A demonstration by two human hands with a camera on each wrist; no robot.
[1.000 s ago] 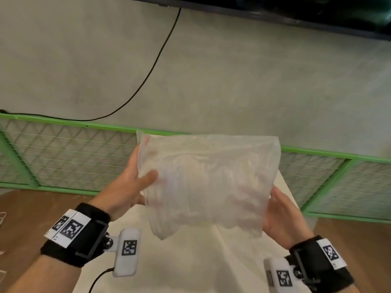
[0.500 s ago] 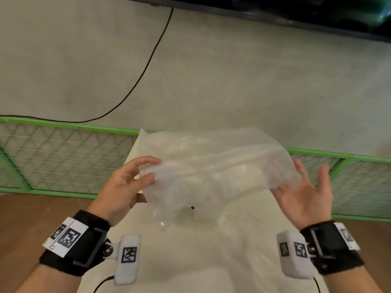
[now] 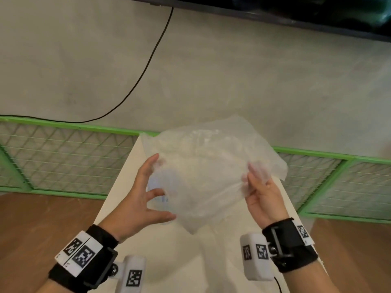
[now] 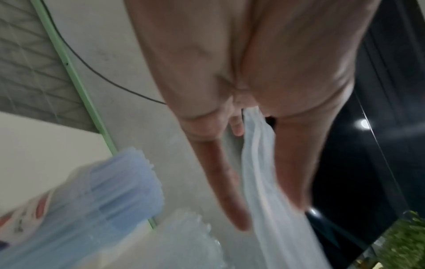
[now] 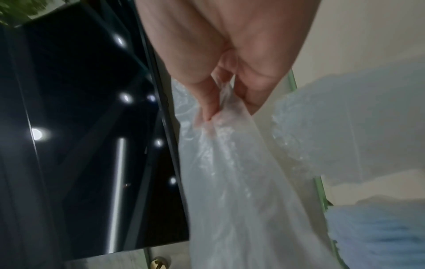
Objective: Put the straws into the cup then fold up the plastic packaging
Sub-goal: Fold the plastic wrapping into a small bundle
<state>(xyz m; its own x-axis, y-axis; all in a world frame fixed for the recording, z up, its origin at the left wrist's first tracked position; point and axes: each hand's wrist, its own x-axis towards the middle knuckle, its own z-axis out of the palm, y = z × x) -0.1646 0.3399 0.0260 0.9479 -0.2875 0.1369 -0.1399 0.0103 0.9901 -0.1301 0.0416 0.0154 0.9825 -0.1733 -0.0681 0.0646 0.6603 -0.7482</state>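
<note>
Your plastic packaging up in air at centre of head view, crumpled, above white table. Your right hand at 3 o'clock of it, fingers pinching edge. Your left hand at 9 o'clock, fingers spread, touching film, no firm pinch. Blue straws bunched in cup, 7 o'clock in left wrist view.

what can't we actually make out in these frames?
- Cup: head view, behind the plastic packaging; left wrist view, blurred and cut by the edge.
- Straws: blurred in both wrist views, so no count.
- Left hand: fingertips behind the film; grip unclear.
- Right hand: pinches the film, which veils its fingertips.
</note>
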